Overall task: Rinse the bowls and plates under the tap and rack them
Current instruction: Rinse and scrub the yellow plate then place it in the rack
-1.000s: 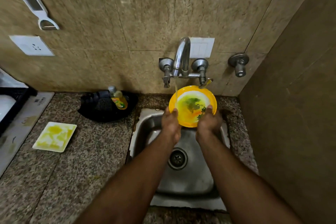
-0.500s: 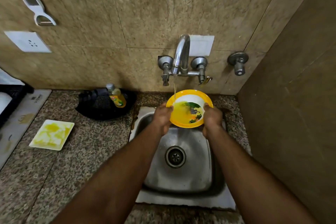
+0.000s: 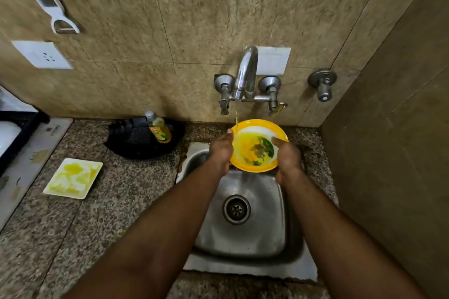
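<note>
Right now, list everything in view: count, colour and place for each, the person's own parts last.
round yellow-rimmed bowl: one, yellow with white inside and food smears, held over the sink under the running tap
steel sink: one, silver, set in the counter
chrome tap: one, silver, on the wall, water running
square white plate: one, yellow-smeared, on the speckled granite counter, left
dish-soap bottle: one, yellow, on a black tray by the wall
wall socket: one, white, upper left
left hand: on the bowl's left rim
right hand: on the bowl's right rim
</note>
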Demonstrator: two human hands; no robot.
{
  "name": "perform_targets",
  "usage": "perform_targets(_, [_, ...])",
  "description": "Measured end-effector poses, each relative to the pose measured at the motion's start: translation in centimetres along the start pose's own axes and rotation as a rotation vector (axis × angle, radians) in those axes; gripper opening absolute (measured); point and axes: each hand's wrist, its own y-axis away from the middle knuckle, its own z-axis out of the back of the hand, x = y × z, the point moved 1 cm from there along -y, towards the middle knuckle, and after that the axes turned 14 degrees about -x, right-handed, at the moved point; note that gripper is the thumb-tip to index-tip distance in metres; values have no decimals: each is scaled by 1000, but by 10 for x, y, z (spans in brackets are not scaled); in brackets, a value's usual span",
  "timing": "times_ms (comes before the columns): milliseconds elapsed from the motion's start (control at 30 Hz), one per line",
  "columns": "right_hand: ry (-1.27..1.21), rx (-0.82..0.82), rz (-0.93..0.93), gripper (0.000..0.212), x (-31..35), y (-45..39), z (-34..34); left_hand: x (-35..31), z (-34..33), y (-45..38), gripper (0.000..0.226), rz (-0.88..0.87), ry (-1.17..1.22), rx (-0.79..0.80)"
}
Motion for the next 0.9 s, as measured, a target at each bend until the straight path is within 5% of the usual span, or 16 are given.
perform_targets(267, [-133, -335, 208, 34, -9, 4, -5, 29, -23, 24, 20, 39, 184, 40])
perform_targets(433, [-8, -235, 109, 42, -10, 7, 5, 19, -18, 17, 16, 107, 165, -85])
perform_targets(533, [-20, -113, -55, 60, -16, -13, 8, 2, -11, 8, 17, 121, 58, 41])
perform_targets(633, [-58, -192, 31, 58, -30, -42, 0, -2, -13, 14, 14, 144, 105, 167])
perform_targets(767, [-153, -308, 184, 30, -4, 13, -11, 12, -22, 35, 19, 107, 177, 81])
perform_targets(900, [-4, -228, 120, 45, -6, 24, -7, 14, -9, 23, 16, 130, 99, -3])
